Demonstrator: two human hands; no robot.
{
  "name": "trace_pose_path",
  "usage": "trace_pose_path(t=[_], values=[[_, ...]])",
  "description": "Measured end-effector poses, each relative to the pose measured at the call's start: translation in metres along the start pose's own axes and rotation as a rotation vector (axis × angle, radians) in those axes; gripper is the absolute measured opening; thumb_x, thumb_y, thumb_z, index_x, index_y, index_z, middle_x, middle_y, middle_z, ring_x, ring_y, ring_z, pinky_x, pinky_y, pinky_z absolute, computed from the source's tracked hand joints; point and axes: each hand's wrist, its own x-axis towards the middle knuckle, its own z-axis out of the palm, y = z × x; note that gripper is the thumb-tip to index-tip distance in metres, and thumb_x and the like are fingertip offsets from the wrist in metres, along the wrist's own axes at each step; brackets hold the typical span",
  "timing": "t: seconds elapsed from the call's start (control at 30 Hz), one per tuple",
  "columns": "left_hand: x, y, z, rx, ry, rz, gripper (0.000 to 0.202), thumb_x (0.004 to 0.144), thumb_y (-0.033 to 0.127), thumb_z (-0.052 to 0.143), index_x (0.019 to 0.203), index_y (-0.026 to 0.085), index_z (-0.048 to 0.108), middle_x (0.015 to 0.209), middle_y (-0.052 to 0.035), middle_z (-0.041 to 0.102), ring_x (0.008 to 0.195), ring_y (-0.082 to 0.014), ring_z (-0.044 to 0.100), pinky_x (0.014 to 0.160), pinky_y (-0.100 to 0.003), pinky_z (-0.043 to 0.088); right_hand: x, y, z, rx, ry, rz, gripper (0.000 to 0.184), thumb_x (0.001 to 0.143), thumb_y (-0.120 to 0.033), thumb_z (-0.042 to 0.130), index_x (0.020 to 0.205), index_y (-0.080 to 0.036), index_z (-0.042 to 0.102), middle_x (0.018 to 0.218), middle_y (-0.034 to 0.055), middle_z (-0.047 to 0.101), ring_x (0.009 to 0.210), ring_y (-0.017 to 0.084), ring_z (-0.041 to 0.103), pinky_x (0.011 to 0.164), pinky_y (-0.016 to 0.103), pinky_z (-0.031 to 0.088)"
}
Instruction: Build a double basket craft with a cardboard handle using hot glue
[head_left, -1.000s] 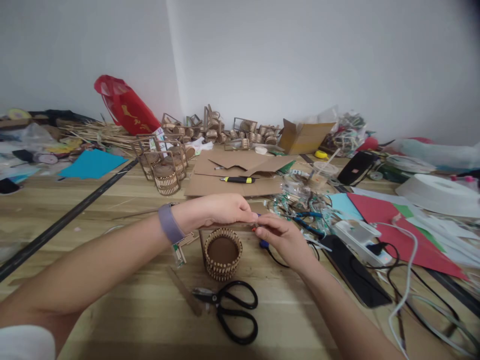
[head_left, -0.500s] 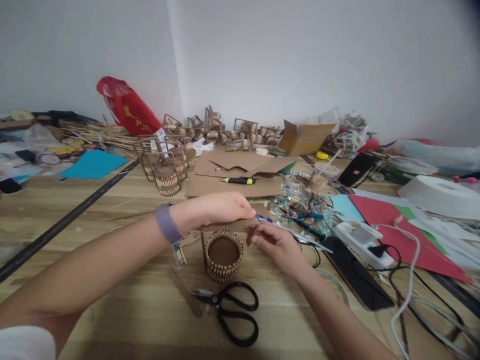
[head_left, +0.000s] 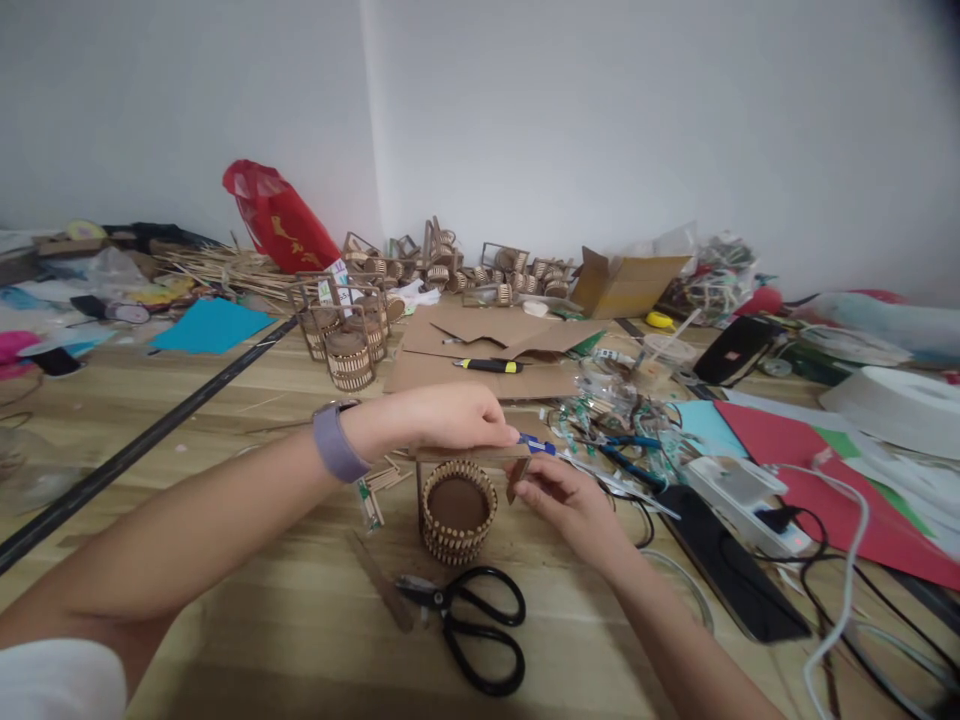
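Observation:
A small round basket (head_left: 457,505) made of cardboard slats stands on the wooden table (head_left: 247,610), with a thin cardboard strip frame (head_left: 472,455) arching over it. My left hand (head_left: 442,418), a purple band on its wrist, pinches the top bar of that frame from above. My right hand (head_left: 566,500) sits just right of the basket, fingers closed on a short brown cardboard strip (head_left: 513,478) held against the frame's right end. A blue-tipped tool (head_left: 541,446) lies just behind my fingers.
Black scissors (head_left: 472,620) lie in front of the basket. Finished baskets (head_left: 349,345), flat cardboard sheets (head_left: 487,350) with a yellow-black knife (head_left: 487,366) and a red bag (head_left: 281,220) sit farther back. To the right are a phone (head_left: 739,560), white charger (head_left: 742,485), cables and coloured paper (head_left: 825,480).
My right hand has let go of the small item it pinched near the frame, picked up a short cardboard strip and brought it to the frame's right end. The camera view shifted slightly left.

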Motion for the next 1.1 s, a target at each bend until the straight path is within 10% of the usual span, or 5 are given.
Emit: trace_pose_path(t=[0.43, 1.1], values=[[0.002, 0.005, 0.013, -0.344, -0.084, -0.135, 0.025, 0.076, 0.039, 0.058, 0.062, 0.019, 0.062, 0.041, 0.008, 0.029, 0.04, -0.0088, 0.019, 0.046, -0.029, 0.011, 0.004, -0.025, -0.012, -0.105, 0.169, -0.092, 0.02, 0.089, -0.033, 0.06, 0.103, -0.022, 0.068, 0.08, 0.0031, 0.069, 0.065, 0.016, 0.062, 0.062, 0.028, 0.05], [0.005, 0.005, 0.02, -0.805, -0.121, -0.174, 0.022, 0.072, 0.013, 0.061, 0.05, 0.015, 0.063, 0.053, 0.0017, 0.06, 0.052, -0.0083, 0.049, 0.054, -0.02, 0.038, 0.005, -0.027, -0.006, -0.03, 0.294, -0.179, 0.013, 0.086, -0.034, 0.067, 0.091, -0.025, 0.075, 0.084, 0.0049, 0.076, 0.075, 0.02, 0.069, 0.067, 0.032, 0.055]])
